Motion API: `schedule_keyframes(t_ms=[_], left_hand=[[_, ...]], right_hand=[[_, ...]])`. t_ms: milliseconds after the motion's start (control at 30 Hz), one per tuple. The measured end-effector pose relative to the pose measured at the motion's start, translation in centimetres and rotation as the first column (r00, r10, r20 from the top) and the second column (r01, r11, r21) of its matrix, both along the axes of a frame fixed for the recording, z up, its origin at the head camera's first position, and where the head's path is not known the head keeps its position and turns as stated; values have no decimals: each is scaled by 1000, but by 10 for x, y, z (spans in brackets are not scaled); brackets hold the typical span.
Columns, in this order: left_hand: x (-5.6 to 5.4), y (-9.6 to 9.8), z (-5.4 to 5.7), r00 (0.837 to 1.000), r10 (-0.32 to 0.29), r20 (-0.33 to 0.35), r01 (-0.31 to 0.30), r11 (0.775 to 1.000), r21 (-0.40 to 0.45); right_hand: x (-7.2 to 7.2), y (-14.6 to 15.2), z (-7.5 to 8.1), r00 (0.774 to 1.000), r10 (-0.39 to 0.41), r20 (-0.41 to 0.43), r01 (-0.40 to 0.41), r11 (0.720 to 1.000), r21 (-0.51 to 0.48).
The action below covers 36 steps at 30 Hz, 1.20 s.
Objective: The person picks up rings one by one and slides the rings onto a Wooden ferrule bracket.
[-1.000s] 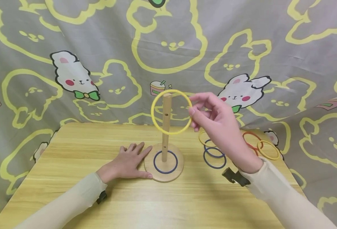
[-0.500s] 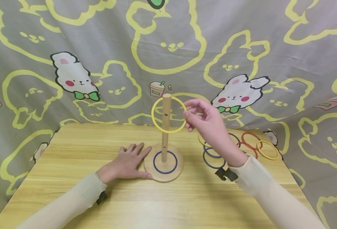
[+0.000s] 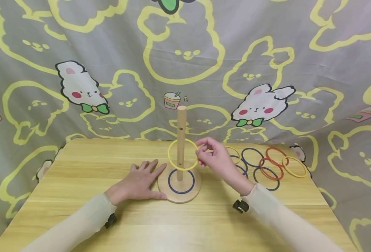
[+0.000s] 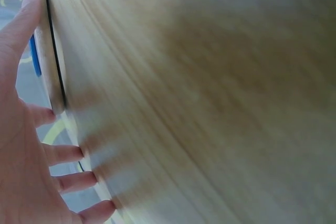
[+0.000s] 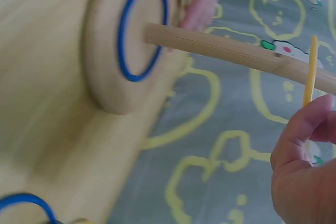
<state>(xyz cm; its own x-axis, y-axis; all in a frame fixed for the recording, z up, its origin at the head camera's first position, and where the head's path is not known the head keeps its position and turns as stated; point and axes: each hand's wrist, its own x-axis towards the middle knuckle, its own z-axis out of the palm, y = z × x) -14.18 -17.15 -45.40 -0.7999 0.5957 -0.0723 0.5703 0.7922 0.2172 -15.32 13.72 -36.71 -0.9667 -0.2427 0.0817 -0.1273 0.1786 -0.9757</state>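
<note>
Between thumb and fingertips my right hand [image 3: 215,159] pinches the right edge of a yellow ring [image 3: 168,153]. That ring surrounds the lower half of an upright wooden post [image 3: 181,124]; seen from the right wrist, the ring [image 5: 312,69] appears nearly edge-on against the post [image 5: 215,44]. Below it, a dark blue ring [image 3: 181,193] lies around the post's foot on the round wooden base [image 3: 163,183]. My left hand [image 3: 138,182] lies with fingers spread on the table at the base's left side, its thumb touching the rim. The left wrist view shows this hand [image 4: 23,166] beside the base edge [image 4: 52,66].
Right of the post, several overlapping rings lie on the wooden table [image 3: 172,231]: blue rings [image 3: 252,148], red rings [image 3: 271,178] and yellow rings [image 3: 306,172]. My right forearm passes in front of this group. A patterned grey curtain [image 3: 119,45] hangs behind the table.
My right hand has brought the yellow ring down from the post's top to its lower half, tilting it flatter around the post. The left hand stays in place.
</note>
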Motion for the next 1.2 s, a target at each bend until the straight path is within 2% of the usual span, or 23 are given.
schedule_keyframes(t_ms=[133, 333, 533, 733, 1000, 1200], left_hand=[[1, 0, -1, 1000, -3, -1, 3, 1000, -5], [0, 1, -3, 1000, -3, -22, 2, 1000, -7], [1, 0, -3, 1000, -6, -26, 6, 1000, -6], [-1, -2, -1, 1000, -4, -27, 4, 1000, -15], [-2, -1, -1, 1000, -8, -22, 7, 1000, -21], [-2, 0, -1, 1000, -7, -23, 6, 1000, -22]], right_hand=[[1, -1, -18, 998, 23, 57, -27, 998, 56], [2, 0, -44, 994, 83, 77, -94, 983, 159], [0, 3, -66, 988, 109, 113, -130, 969, 209], [-1, 2, -74, 977, 155, 148, -185, 958, 219], [-3, -3, -83, 977, 137, 161, -178, 944, 276], [-2, -1, -87, 981, 117, 154, -154, 954, 259]])
